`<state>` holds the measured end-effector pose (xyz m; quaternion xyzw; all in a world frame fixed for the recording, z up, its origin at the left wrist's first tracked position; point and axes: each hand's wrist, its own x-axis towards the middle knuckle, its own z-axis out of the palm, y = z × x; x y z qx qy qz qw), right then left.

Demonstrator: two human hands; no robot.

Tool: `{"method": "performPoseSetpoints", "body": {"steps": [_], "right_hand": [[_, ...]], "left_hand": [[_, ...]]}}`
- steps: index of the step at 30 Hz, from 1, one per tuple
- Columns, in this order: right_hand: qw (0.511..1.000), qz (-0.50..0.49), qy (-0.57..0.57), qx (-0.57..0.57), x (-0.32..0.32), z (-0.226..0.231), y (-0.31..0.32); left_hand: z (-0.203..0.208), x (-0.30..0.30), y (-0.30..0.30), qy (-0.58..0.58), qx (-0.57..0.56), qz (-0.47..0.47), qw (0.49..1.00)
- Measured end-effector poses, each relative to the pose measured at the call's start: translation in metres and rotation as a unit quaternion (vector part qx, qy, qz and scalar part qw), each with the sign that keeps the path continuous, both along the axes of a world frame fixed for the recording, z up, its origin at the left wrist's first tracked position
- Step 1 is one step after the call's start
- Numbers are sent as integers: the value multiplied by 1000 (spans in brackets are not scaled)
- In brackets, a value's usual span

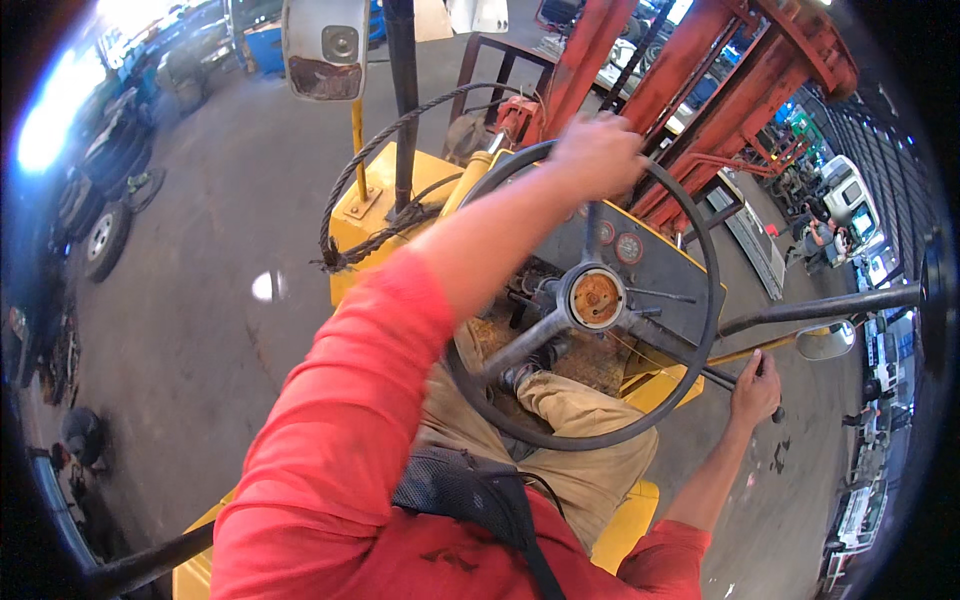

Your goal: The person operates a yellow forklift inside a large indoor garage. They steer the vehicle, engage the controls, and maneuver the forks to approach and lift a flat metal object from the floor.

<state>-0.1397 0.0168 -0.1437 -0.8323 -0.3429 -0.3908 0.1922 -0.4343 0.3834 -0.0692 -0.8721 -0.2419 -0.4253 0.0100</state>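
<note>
I sit at the controls of a yellow forklift. My left hand [600, 158], slightly blurred, is closed over the top of the black steering wheel [712, 285], its arm reaching across the wheel's left side. At the wheel's middle is a rusty round hub [597, 298]. To the right of the wheel, my right hand [757, 392] is closed around a thin black lever [715, 376], whose dark end shows below the fingers. Round red-faced gauges [629, 248] sit in the dark dashboard [665, 268] behind the wheel.
Ahead stands the red mast [690, 95]. A mirror [826, 340] sticks out on the right and a worn white lamp housing [327, 50] stands front left. Tyres [107, 240] and a bent-over person [82, 437] are at left; people [822, 243] and parked vehicles [855, 520] line the right.
</note>
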Motion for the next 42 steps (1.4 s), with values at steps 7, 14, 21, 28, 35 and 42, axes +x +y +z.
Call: {"method": "performPoseSetpoints", "body": {"steps": [7,14,21,28,35,42], "right_hand": [[1000,-16,4,-7,-13,-2,18],[1000,-4,-11,-13,1,-12,17],[1000,11,4,1,-7,-5,15],[995,60,20,73,-24,-5,19],[978,126,-12,166,-51,-16,19],[960,129,-120,218,-89,-44,12]], "left_hand": [[-85,-166,-39,-53,35,-25,998],[-157,-193,-143,-25,16,-227,974],[-165,-173,-172,-6,-13,-324,946],[-136,-198,-144,-1,21,-229,973],[-94,-184,-55,-28,35,-44,998],[-23,-86,24,-19,82,-5,996]]}}
